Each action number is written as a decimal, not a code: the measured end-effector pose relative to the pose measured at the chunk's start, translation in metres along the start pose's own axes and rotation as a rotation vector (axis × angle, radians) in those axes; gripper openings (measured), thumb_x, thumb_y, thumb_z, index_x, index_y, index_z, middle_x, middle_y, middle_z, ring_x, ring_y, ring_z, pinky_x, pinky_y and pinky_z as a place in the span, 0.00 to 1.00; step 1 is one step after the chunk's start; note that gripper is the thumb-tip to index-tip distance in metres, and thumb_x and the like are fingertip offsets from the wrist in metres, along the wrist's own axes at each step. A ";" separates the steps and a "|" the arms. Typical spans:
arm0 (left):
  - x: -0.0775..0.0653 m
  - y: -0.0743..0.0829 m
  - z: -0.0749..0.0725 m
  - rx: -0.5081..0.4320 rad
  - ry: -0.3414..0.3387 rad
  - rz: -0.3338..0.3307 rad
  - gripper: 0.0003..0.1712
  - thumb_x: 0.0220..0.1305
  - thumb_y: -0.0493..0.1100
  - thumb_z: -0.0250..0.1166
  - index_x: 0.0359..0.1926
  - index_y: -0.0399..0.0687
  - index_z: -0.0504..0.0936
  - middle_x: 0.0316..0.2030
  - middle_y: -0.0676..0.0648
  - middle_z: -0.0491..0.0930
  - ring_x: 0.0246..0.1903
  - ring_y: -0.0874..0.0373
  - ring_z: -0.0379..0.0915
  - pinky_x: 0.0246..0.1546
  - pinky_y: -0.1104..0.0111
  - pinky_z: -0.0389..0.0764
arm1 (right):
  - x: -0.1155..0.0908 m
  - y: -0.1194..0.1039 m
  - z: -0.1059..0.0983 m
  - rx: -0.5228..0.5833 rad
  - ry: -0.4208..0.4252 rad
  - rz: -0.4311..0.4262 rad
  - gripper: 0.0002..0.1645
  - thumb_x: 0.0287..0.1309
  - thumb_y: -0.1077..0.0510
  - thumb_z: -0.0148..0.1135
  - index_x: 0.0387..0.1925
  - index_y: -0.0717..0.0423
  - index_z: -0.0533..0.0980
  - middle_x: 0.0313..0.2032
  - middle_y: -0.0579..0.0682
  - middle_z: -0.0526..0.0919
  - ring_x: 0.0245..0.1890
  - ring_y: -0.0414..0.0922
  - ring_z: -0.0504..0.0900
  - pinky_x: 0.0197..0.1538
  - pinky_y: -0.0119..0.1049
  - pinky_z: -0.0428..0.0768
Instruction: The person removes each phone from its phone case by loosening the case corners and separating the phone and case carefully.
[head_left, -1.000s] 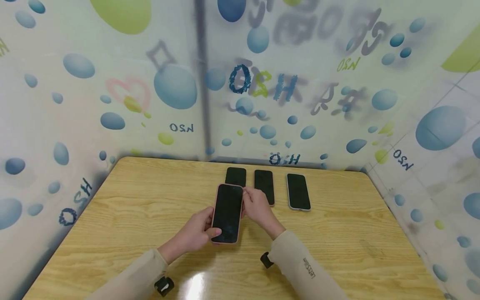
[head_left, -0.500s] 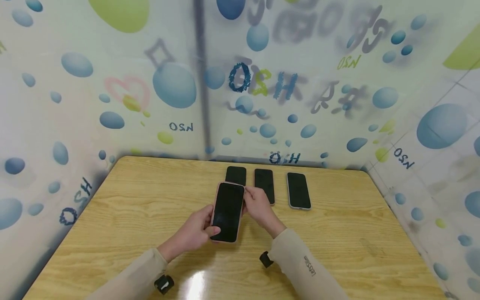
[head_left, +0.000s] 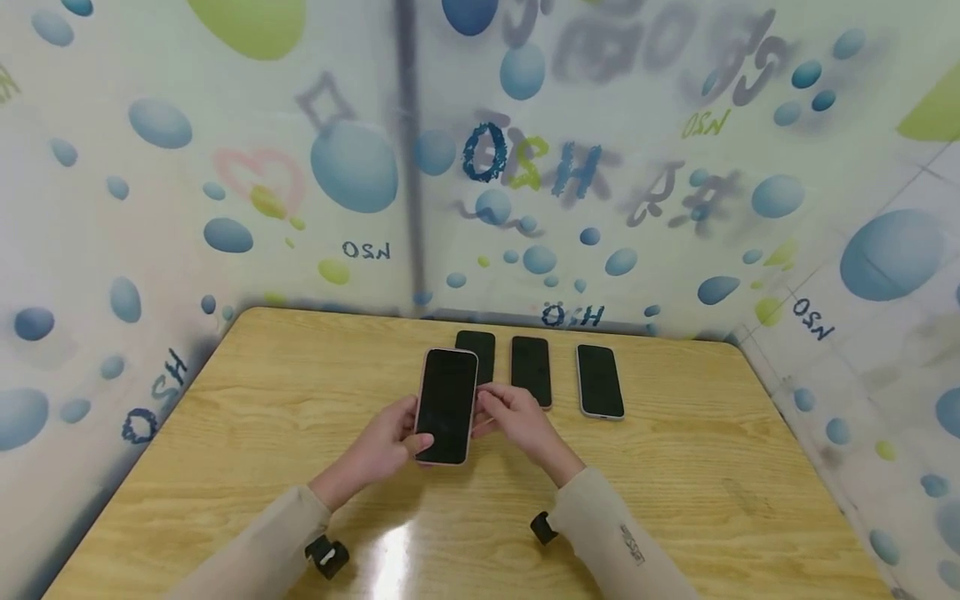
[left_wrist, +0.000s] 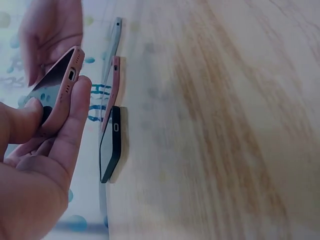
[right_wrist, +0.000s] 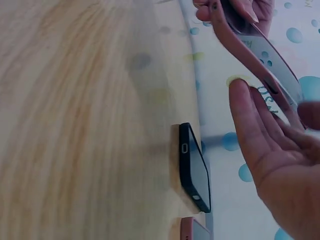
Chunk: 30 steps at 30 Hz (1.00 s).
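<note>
A smartphone in a pink case (head_left: 446,407) is held up above the table, its dark screen facing up toward the head camera. My left hand (head_left: 382,450) grips its lower left side, the thumb over the screen's corner and the fingers behind, as the left wrist view shows around the pink phone (left_wrist: 65,95). Beside the phone's right edge is my right hand (head_left: 517,421). Its fingers (right_wrist: 245,110) are extended in the right wrist view, close to the case edge; whether they touch it I cannot tell.
Behind lie three more phones in a row on the wooden table (head_left: 300,367): a black one (head_left: 480,346) partly hidden by the held phone, a pink-edged one (head_left: 529,367), and a light-edged one (head_left: 600,381). A patterned wall (head_left: 480,275) stands at the table's back edge.
The held phone has shifted slightly up and left. My right hand's fingers have loosened from its upper right edge and now sit lower beside it. The three other phones stay in place.
</note>
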<state>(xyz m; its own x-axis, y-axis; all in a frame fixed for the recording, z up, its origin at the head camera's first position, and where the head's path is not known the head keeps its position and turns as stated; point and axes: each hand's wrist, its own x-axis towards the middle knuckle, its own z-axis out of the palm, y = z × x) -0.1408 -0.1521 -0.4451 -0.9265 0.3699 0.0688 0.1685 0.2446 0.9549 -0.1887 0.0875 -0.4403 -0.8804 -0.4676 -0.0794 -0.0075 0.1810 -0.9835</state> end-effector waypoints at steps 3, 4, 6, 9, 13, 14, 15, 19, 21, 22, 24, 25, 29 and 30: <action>0.002 -0.001 -0.002 -0.035 0.015 -0.008 0.16 0.69 0.23 0.59 0.55 0.23 0.70 0.43 0.28 0.84 0.39 0.49 0.86 0.33 0.69 0.85 | -0.006 0.006 -0.002 -0.023 -0.133 -0.002 0.19 0.79 0.57 0.52 0.59 0.67 0.77 0.43 0.61 0.87 0.43 0.60 0.89 0.55 0.53 0.86; 0.003 -0.001 -0.002 -0.049 0.016 -0.009 0.16 0.70 0.23 0.59 0.56 0.23 0.70 0.44 0.28 0.84 0.39 0.50 0.86 0.34 0.69 0.85 | -0.007 0.008 -0.002 -0.025 -0.171 -0.003 0.20 0.79 0.57 0.54 0.60 0.68 0.77 0.44 0.61 0.87 0.44 0.61 0.88 0.56 0.53 0.85; 0.004 -0.001 -0.003 -0.074 0.014 -0.010 0.16 0.70 0.23 0.58 0.56 0.23 0.69 0.45 0.26 0.83 0.39 0.52 0.85 0.34 0.68 0.86 | -0.010 0.011 -0.001 -0.022 -0.227 -0.001 0.20 0.77 0.59 0.56 0.61 0.67 0.77 0.45 0.61 0.88 0.45 0.61 0.88 0.55 0.53 0.86; 0.005 -0.001 -0.003 -0.096 0.000 -0.008 0.16 0.69 0.22 0.57 0.56 0.22 0.68 0.45 0.26 0.83 0.39 0.54 0.85 0.34 0.68 0.86 | -0.011 0.014 0.002 0.021 -0.286 0.015 0.21 0.74 0.61 0.58 0.63 0.66 0.76 0.49 0.61 0.87 0.47 0.59 0.88 0.54 0.53 0.86; 0.006 0.001 -0.002 -0.092 -0.008 -0.010 0.16 0.69 0.22 0.56 0.56 0.22 0.69 0.44 0.27 0.83 0.38 0.53 0.84 0.34 0.69 0.85 | -0.012 0.017 0.007 0.100 -0.323 0.046 0.23 0.72 0.65 0.58 0.65 0.66 0.74 0.52 0.64 0.86 0.48 0.57 0.89 0.53 0.52 0.87; 0.007 0.001 -0.002 -0.088 -0.006 -0.012 0.16 0.69 0.23 0.56 0.56 0.23 0.69 0.43 0.28 0.83 0.38 0.53 0.84 0.34 0.69 0.85 | -0.013 0.017 0.008 0.116 -0.324 0.053 0.23 0.71 0.65 0.58 0.65 0.66 0.74 0.52 0.65 0.86 0.48 0.57 0.89 0.53 0.52 0.87; 0.007 0.001 -0.002 -0.082 -0.002 -0.017 0.16 0.69 0.23 0.57 0.56 0.23 0.69 0.43 0.29 0.84 0.37 0.53 0.83 0.34 0.69 0.85 | -0.013 0.017 0.009 0.127 -0.325 0.058 0.24 0.71 0.66 0.58 0.66 0.66 0.73 0.52 0.66 0.86 0.48 0.56 0.89 0.52 0.51 0.87; 0.007 0.003 -0.002 -0.088 0.001 -0.019 0.15 0.69 0.23 0.57 0.55 0.24 0.69 0.42 0.29 0.83 0.35 0.52 0.83 0.31 0.67 0.85 | -0.014 0.017 0.012 0.120 -0.312 0.059 0.23 0.69 0.67 0.56 0.64 0.67 0.74 0.47 0.69 0.86 0.41 0.50 0.90 0.47 0.43 0.89; 0.007 0.003 -0.001 -0.093 0.001 -0.020 0.14 0.70 0.23 0.57 0.55 0.24 0.70 0.42 0.29 0.83 0.34 0.52 0.83 0.30 0.66 0.86 | -0.015 0.016 0.014 0.112 -0.299 0.057 0.22 0.67 0.68 0.56 0.61 0.68 0.75 0.42 0.69 0.86 0.35 0.47 0.88 0.43 0.39 0.88; 0.006 0.003 -0.001 -0.095 0.000 -0.017 0.14 0.70 0.23 0.57 0.55 0.24 0.70 0.42 0.29 0.83 0.34 0.52 0.83 0.30 0.65 0.86 | -0.015 0.015 0.015 0.105 -0.288 0.061 0.21 0.67 0.68 0.55 0.60 0.69 0.75 0.39 0.67 0.86 0.32 0.45 0.87 0.40 0.37 0.87; 0.006 0.003 0.000 -0.090 -0.002 -0.008 0.14 0.70 0.23 0.57 0.55 0.25 0.70 0.43 0.28 0.83 0.34 0.52 0.84 0.30 0.62 0.87 | -0.016 0.013 0.017 0.095 -0.254 0.073 0.20 0.64 0.69 0.55 0.57 0.70 0.76 0.32 0.62 0.84 0.27 0.43 0.83 0.34 0.35 0.84; 0.005 0.004 0.001 -0.088 -0.004 -0.005 0.15 0.70 0.23 0.57 0.56 0.25 0.70 0.43 0.28 0.83 0.34 0.51 0.84 0.30 0.60 0.88 | -0.017 0.011 0.018 0.086 -0.234 0.081 0.19 0.63 0.69 0.55 0.55 0.70 0.76 0.29 0.59 0.83 0.24 0.42 0.81 0.31 0.34 0.82; 0.005 0.005 0.001 -0.070 -0.007 -0.003 0.16 0.71 0.24 0.57 0.58 0.27 0.70 0.45 0.29 0.83 0.35 0.50 0.85 0.32 0.50 0.88 | -0.019 0.007 0.022 0.073 -0.163 0.115 0.19 0.59 0.71 0.54 0.52 0.72 0.76 0.23 0.50 0.78 0.19 0.40 0.76 0.25 0.31 0.74; 0.004 0.006 0.001 -0.064 -0.007 -0.004 0.16 0.71 0.24 0.57 0.58 0.28 0.70 0.45 0.29 0.83 0.36 0.49 0.85 0.32 0.50 0.88 | -0.019 0.006 0.023 0.074 -0.151 0.121 0.19 0.58 0.72 0.53 0.52 0.73 0.76 0.22 0.49 0.77 0.18 0.39 0.75 0.25 0.31 0.74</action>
<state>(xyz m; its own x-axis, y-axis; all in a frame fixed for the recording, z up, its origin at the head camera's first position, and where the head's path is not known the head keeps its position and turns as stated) -0.1436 -0.1479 -0.4398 -0.9249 0.3751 0.0627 0.1425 0.1889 0.9716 -0.1609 0.0774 -0.4490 -0.7915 -0.5719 -0.2155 0.1335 0.1824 -0.9741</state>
